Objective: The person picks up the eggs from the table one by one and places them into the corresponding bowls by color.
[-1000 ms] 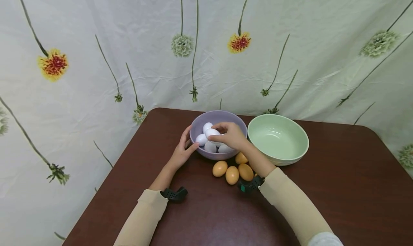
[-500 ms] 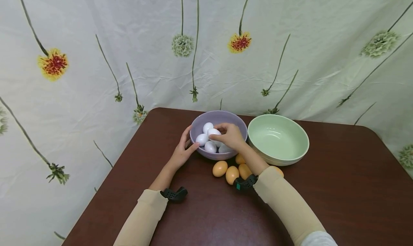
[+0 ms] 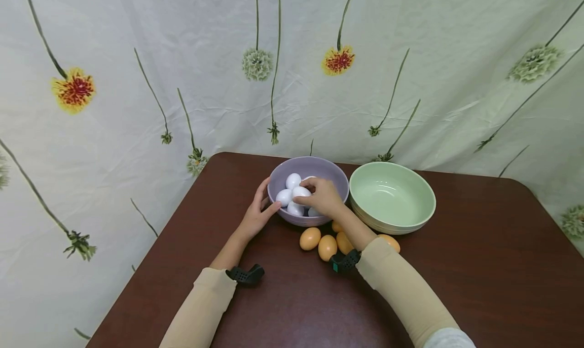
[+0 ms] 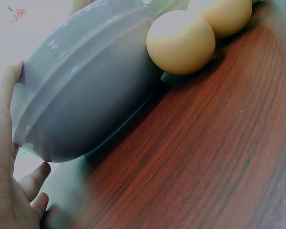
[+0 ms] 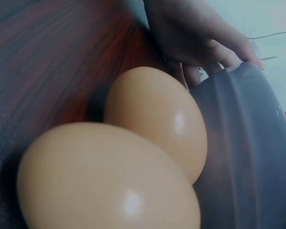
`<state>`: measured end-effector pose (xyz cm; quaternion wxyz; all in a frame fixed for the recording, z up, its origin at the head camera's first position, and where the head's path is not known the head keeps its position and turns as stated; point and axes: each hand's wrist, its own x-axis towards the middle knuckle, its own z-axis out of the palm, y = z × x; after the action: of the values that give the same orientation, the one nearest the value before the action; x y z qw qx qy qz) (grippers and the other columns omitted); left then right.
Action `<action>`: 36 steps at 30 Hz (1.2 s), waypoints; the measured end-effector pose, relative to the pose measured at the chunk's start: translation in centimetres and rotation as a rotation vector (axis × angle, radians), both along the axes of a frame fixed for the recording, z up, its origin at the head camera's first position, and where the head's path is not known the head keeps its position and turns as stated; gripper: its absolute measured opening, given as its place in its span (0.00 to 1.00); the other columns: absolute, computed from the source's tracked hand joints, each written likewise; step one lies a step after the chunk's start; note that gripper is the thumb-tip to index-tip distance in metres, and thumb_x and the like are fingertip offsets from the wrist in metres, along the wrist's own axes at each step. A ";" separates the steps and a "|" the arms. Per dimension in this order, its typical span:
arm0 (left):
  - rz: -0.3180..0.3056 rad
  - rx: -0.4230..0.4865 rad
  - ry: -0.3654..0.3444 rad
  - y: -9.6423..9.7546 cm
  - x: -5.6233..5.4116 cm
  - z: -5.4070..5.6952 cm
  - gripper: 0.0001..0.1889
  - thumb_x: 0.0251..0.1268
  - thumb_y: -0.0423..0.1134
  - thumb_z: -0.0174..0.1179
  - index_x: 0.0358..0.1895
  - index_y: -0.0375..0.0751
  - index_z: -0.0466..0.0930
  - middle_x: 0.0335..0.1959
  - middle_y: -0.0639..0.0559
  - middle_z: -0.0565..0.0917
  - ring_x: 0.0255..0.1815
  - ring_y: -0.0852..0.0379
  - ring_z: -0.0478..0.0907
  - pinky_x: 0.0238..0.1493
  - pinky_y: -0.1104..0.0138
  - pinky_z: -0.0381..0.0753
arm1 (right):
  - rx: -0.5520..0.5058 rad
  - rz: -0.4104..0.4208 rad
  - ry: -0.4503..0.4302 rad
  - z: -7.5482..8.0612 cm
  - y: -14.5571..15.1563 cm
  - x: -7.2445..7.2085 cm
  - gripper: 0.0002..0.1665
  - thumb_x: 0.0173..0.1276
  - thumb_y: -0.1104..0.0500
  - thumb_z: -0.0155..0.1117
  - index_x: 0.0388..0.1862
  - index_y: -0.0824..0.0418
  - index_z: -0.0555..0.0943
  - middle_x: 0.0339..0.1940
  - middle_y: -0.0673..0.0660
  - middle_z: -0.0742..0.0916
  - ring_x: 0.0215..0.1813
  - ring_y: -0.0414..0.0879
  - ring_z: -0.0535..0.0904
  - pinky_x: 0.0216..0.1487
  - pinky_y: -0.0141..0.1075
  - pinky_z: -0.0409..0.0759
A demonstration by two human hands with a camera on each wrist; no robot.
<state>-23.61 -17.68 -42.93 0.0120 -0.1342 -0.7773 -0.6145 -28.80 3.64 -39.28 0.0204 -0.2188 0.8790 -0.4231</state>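
Observation:
A purple bowl (image 3: 278, 171) holds several white eggs (image 3: 293, 181). My left hand (image 3: 256, 216) grips its left side, the thumb at the near rim and the fingers around the outer wall. The left wrist view shows those fingers (image 4: 34, 180) along the bowl wall (image 4: 93, 90). Inside the bowl, my right hand (image 3: 325, 198) pinches a white egg (image 3: 301, 193) between thumb and fingers, over the other eggs. Some eggs are hidden behind this hand. The right wrist view shows mainly brown eggs (image 5: 155, 119) beside the bowl wall (image 5: 243, 152).
Several brown eggs (image 3: 310, 239) lie on the dark wooden table (image 3: 283, 307) in front of the purple bowl, partly under the right forearm. A light green bowl (image 3: 392, 196) stands just right of the purple one. Behind the table hangs a flowered cloth (image 3: 205, 48).
My right hand first shifts slightly right with the white egg, then lower toward the near side of the bowl. Another white egg now shows behind its fingers. The left hand stays on the bowl.

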 end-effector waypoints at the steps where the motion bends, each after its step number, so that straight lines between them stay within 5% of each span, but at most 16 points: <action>1: 0.001 0.000 0.001 0.0 0.0 0.0 0.39 0.71 0.35 0.56 0.78 0.41 0.43 0.77 0.36 0.50 0.73 0.33 0.55 0.67 0.46 0.61 | 0.013 0.001 0.009 0.0 0.0 0.0 0.26 0.57 0.54 0.76 0.52 0.66 0.83 0.46 0.59 0.87 0.49 0.50 0.82 0.49 0.41 0.79; 25: 0.002 0.016 -0.019 0.1 0.1 0.2 0.39 0.72 0.36 0.56 0.78 0.41 0.43 0.77 0.35 0.50 0.73 0.34 0.54 0.68 0.46 0.60 | 0.173 0.014 0.038 0.0 -0.4 -0.2 0.23 0.61 0.56 0.72 0.53 0.67 0.82 0.48 0.60 0.86 0.52 0.53 0.80 0.55 0.44 0.76; 36: -0.011 0.022 0.012 0.1 0.0 0.0 0.39 0.71 0.34 0.55 0.78 0.39 0.42 0.77 0.37 0.48 0.75 0.36 0.51 0.69 0.44 0.56 | 0.288 0.008 -0.041 0.2 -0.6 -0.3 0.24 0.67 0.55 0.66 0.56 0.68 0.80 0.50 0.60 0.85 0.50 0.51 0.80 0.53 0.44 0.77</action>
<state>-23.61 -17.60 -42.96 0.0150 -0.1421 -0.7695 -0.6224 -29.11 3.03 -39.11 0.0713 -0.2085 0.9291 -0.2970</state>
